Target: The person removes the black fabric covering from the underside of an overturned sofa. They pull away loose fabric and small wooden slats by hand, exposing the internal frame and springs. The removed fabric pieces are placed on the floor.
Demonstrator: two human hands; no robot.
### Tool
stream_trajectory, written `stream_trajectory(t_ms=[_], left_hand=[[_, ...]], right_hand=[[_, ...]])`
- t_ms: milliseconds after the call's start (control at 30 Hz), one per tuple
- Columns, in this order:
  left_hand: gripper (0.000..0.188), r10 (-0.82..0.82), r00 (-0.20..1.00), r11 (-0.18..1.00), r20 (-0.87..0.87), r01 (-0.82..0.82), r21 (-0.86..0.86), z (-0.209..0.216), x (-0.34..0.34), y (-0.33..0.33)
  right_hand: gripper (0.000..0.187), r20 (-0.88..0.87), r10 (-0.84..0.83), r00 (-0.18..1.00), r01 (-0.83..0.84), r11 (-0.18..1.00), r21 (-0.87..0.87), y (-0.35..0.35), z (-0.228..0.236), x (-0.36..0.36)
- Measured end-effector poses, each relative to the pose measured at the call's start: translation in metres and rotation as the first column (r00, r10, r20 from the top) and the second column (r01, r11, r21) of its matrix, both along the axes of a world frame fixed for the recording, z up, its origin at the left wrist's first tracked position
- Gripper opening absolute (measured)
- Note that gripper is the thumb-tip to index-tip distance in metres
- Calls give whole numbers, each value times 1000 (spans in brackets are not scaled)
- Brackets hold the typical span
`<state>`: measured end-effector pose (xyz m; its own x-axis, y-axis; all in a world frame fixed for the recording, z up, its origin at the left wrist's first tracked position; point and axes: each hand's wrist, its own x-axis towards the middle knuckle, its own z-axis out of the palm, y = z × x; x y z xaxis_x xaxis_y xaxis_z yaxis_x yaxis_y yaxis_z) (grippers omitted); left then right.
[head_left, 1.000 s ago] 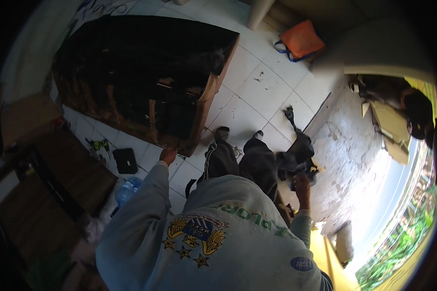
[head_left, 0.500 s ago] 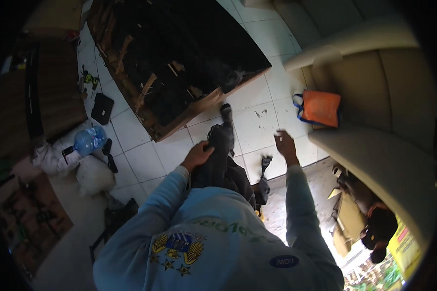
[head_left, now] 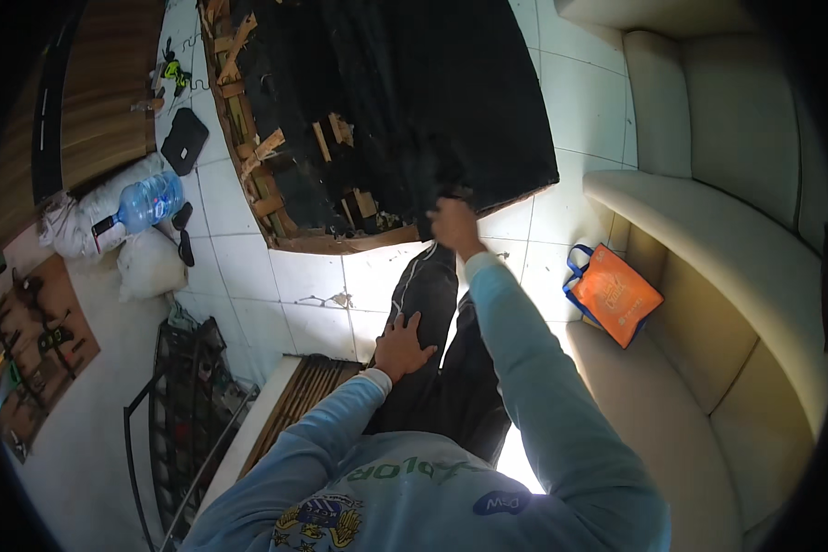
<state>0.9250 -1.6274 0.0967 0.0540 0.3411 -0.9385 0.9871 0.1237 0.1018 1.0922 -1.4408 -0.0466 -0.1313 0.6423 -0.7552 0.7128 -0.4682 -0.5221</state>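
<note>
In front of me lies a large wooden furniture frame (head_left: 313,246) with torn black cloth (head_left: 488,110) across it. My right hand (head_left: 455,225) reaches to its near edge, fingers curled and closed on the black cloth; the fingertips are partly hidden. My left hand (head_left: 403,348) rests on my dark trouser leg with its fingers spread and nothing in it. A thin white cord (head_left: 409,276) trails over my knee. Broken wood strips (head_left: 263,153) stick up along the frame's left side.
Left on the tiles are a black case (head_left: 185,141), a blue water bottle (head_left: 150,202), white bags (head_left: 154,265) and a green-black tool (head_left: 173,72). Lower left stands a metal rack (head_left: 189,396). A beige sofa (head_left: 708,230) curves round the right, an orange bag (head_left: 616,294) against it.
My right hand has moved from over the floor at the right to the black cloth at the frame's edge. My left hand stays on my leg. The view has turned; a person at lower right is out of sight.
</note>
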Motion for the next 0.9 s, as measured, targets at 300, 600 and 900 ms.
stream_trajectory(t_ms=[300, 600, 900], left_hand=[[78, 354, 934, 932, -51, -348, 97, -14, 104, 19], [71, 689, 714, 696, 121, -700, 160, -31, 185, 11], [62, 839, 514, 510, 180, -857, 73, -65, 206, -24]], right_hand=[[27, -316, 159, 935, -135, 986, 97, 9, -5, 61], [108, -283, 277, 918, -260, 961, 97, 15, -25, 54], [68, -88, 844, 528, -848, 520, -103, 59, -18, 21]])
